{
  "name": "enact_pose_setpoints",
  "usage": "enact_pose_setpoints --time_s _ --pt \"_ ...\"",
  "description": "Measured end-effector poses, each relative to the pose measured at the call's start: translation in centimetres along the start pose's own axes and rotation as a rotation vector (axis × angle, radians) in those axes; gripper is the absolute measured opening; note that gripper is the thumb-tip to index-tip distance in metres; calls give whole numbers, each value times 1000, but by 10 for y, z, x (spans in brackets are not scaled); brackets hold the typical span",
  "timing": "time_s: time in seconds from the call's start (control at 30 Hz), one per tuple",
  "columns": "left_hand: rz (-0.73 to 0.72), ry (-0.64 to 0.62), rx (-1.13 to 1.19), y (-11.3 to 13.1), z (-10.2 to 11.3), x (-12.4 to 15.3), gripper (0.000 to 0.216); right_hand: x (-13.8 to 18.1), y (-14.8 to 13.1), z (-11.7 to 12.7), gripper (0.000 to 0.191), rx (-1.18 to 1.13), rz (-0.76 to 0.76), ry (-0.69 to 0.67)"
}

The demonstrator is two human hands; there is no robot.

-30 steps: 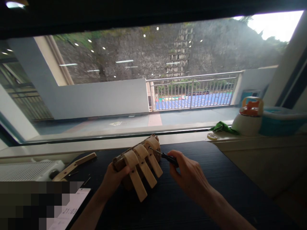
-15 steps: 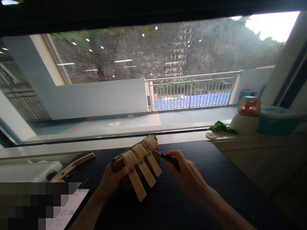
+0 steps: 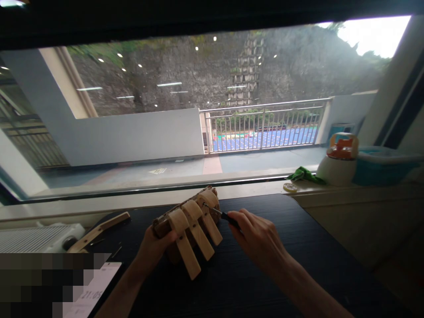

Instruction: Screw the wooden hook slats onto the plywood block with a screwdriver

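Note:
A wooden piece, brown and log-like with three pale curved slats across it, is tilted above the dark table. My left hand is closed around its left end, the thumb pressing by the nearest slat. The slats' flat ends point down toward me, each with a dark hole or screw head. My right hand grips the black handle of a screwdriver. Its thin metal shaft reaches the farthest slat, with the tip at a dark spot near that slat's bend. Whether a screw sits there is too small to tell.
At the table's left lie a jointed wooden strip, small thin metal bits and a phone showing a running time. On the sill behind are a green cloth, a yellow disc, a white jug and a teal tub.
My right hand has shifted its hold on the screwdriver handle, the fingers now wrapping further over it. The tip stays at the same slat. The wooden piece hardly moves.

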State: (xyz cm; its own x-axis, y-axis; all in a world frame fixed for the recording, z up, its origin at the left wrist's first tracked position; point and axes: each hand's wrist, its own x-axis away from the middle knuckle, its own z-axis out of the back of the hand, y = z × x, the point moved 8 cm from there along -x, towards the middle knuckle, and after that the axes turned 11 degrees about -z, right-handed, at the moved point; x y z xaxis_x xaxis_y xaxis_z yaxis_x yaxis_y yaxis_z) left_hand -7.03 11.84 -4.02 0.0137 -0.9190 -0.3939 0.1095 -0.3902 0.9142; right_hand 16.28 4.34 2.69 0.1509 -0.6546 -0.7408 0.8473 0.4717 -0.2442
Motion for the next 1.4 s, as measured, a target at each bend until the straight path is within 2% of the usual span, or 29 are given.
enact_pose_setpoints --time_s 0.1,0.27,0.37,0.47,0.57,0.73,0.83,0.97,1.13,1.2,1.3,1.4 --pt "3 3 -7 0 0 0 34 1 2 -3 14 -43 -41 -26" --pt "-2 -5 -4 0 0 -1 32 3 21 -14 14 -199 -287 -132" --pt "-7 2 -4 0 1 -1 32 5 25 -17 15 -218 -338 -183" --pt "2 6 1 -2 1 -1 33 5 22 -16 20 -177 -307 -203" --pt "12 12 -2 -5 1 -1 32 2 16 -11 27 -130 -229 -156" --pt "33 6 -28 -7 1 -1 31 0 1 -4 15 -66 -26 -75" --pt "38 -10 -40 -6 1 -1 32 1 -2 -2 15 -54 21 -43" --pt "26 -25 -24 -6 0 -1 34 2 3 -5 15 -101 -30 -69" --pt "10 -35 -17 -8 1 -1 34 3 17 -13 16 -186 -241 -161" --pt "3 -41 -18 -8 2 -2 33 4 19 -16 17 -178 -280 -206" --pt "4 -45 -18 -11 3 -3 32 4 19 -15 23 -129 -276 -195" --pt "1 -43 -8 -13 4 -4 35 1 13 -8 24 -93 -174 -114"
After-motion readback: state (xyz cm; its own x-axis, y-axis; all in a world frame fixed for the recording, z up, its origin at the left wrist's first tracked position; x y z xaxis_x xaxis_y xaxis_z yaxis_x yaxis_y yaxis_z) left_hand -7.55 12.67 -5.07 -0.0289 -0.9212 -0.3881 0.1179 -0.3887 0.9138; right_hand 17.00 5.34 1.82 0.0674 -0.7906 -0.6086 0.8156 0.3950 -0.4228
